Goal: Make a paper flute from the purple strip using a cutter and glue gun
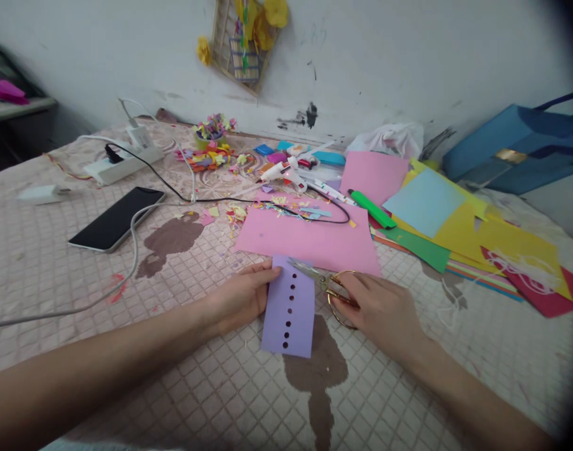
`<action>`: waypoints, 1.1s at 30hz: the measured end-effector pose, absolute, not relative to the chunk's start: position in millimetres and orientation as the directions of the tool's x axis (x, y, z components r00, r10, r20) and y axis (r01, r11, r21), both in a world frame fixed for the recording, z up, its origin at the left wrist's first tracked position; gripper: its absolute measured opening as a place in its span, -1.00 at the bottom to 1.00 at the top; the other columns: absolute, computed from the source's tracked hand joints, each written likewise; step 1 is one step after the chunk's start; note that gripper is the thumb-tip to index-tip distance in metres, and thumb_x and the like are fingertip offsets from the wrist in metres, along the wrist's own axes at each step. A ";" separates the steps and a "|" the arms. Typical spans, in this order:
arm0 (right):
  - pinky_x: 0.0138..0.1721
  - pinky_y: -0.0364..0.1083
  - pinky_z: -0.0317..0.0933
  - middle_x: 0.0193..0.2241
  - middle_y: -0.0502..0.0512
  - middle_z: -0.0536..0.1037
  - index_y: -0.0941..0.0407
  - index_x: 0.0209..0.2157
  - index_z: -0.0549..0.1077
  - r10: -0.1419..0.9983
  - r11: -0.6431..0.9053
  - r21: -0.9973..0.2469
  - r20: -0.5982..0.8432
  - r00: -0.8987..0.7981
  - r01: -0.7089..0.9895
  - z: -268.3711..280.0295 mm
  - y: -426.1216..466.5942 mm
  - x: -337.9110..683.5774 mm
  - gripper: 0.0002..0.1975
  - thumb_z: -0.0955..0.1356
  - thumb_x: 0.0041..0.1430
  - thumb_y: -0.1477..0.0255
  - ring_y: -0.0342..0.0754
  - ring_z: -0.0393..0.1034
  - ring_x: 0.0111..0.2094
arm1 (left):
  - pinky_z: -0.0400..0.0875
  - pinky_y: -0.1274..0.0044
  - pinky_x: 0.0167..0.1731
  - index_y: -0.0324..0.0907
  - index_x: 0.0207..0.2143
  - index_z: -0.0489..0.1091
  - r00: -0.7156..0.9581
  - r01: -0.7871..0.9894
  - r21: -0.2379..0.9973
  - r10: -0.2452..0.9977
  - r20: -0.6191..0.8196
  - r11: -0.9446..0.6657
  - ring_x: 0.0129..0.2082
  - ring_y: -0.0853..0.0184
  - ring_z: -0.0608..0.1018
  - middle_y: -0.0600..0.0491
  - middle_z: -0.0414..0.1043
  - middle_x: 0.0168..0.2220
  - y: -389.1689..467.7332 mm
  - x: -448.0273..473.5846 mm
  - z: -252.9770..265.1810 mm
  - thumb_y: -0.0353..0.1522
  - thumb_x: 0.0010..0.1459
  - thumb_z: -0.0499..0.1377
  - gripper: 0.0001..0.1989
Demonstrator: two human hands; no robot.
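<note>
A strip of purple paper (pixel 299 316) with a column of several dark round marks hangs over the table in front of me. My left hand (pixel 251 288) pinches its upper left edge, thumb on the near face. In my right hand (pixel 378 304) is a pair of scissors (pixel 322 280) with gold-coloured handles, fingers through the loops. The blades lie across the top right part of the purple paper; whether they are cutting into it I cannot tell. Just beyond the paper lies a pink sheet (pixel 310 241) with small paper scraps on it.
Behind sit a white glue gun (pixel 289 174) with a black cord and a heap of paper scraps (pixel 206 156). Left are a phone (pixel 117 219) and a power strip (pixel 121 164). Right lie a green marker (pixel 372 208), coloured sheets (pixel 456 219), white string (pixel 526 269) and a blue bag (pixel 516 150).
</note>
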State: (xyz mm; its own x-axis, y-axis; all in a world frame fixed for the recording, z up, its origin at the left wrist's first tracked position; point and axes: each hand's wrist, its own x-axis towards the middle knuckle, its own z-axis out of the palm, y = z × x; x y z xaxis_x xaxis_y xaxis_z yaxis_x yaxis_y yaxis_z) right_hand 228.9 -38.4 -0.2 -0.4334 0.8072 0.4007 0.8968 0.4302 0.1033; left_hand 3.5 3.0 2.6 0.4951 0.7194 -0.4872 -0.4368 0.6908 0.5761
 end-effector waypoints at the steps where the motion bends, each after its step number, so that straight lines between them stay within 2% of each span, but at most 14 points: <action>1: -0.49 -0.12 0.04 -0.54 -0.06 0.48 0.12 -0.37 0.41 0.807 0.431 0.104 0.399 -0.435 0.896 -0.4 -38.3 229.0 -0.89 0.34 0.11 0.36 -0.08 0.40 -0.51 | 0.40 0.46 -0.20 -0.33 -0.36 0.42 0.491 -0.440 0.577 0.722 -0.488 0.688 -0.40 0.35 0.55 -0.06 0.52 -0.38 2.7 3.6 2.6 -0.54 0.21 0.03 -0.82; 9: -0.46 -0.12 0.07 -0.51 -0.04 0.50 0.12 -0.37 0.40 0.794 0.437 0.113 0.418 -0.442 0.892 -0.6 -38.2 229.8 -0.89 0.33 0.13 0.36 -0.08 0.41 -0.48 | 0.37 0.45 -0.15 -0.31 -0.33 0.43 0.507 -0.454 0.579 0.731 -0.457 0.677 -0.39 0.35 0.55 -0.04 0.52 -0.37 2.4 3.6 4.5 -0.54 0.18 0.08 -0.87; 20: -0.44 -0.13 0.10 -0.50 -0.03 0.51 0.12 -0.36 0.40 0.794 0.444 0.102 0.415 -0.443 0.890 -0.6 -38.3 231.9 -0.89 0.34 0.13 0.36 -0.09 0.42 -0.47 | 0.39 0.50 -0.19 -0.29 -0.36 0.44 0.543 -0.466 0.609 0.751 -0.376 0.642 -0.38 0.38 0.55 0.00 0.52 -0.37 4.5 0.5 -4.2 -0.52 0.15 0.13 -0.91; 26: -0.45 -0.14 0.11 -0.52 -0.02 0.51 0.12 -0.37 0.40 0.789 0.458 0.095 0.415 -0.453 0.884 -1.7 -36.7 233.7 -0.90 0.32 0.15 0.38 -0.09 0.42 -0.49 | 0.41 0.50 -0.23 -0.29 -0.35 0.43 0.563 -0.447 0.609 0.735 -0.377 0.655 -0.36 0.36 0.56 -0.01 0.52 -0.35 3.9 -0.1 -6.0 -0.50 0.17 0.11 -0.90; 29: -0.49 -0.16 0.09 -0.55 -0.04 0.51 0.11 -0.37 0.40 0.809 0.447 0.014 0.419 -0.412 0.894 -3.8 -35.4 233.9 -0.92 0.31 0.15 0.40 -0.11 0.41 -0.52 | 0.41 0.51 -0.24 -0.29 -0.34 0.43 0.556 -0.432 0.614 0.731 -0.395 0.661 -0.37 0.36 0.56 -0.03 0.53 -0.35 4.5 0.1 -3.3 -0.51 0.18 0.10 -0.88; 33: -0.56 -0.22 0.07 -0.65 -0.13 0.42 0.10 -0.36 0.37 0.888 0.368 -0.223 0.370 -0.271 0.903 -5.3 -34.1 233.3 -0.90 0.31 0.13 0.36 -0.20 0.33 -0.63 | 0.42 0.51 -0.24 -0.29 -0.35 0.44 0.521 -0.435 0.606 0.735 -0.434 0.666 -0.39 0.37 0.56 -0.03 0.53 -0.37 5.6 0.6 0.4 -0.53 0.19 0.06 -0.84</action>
State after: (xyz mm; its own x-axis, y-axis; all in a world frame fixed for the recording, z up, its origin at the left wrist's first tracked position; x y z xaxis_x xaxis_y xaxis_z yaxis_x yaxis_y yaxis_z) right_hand 233.3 -34.1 -5.3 -0.2708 0.8885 0.3705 0.9027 0.3680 -0.2229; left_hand 0.6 5.6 0.4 0.5213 0.7348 -0.4340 -0.4346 0.6663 0.6060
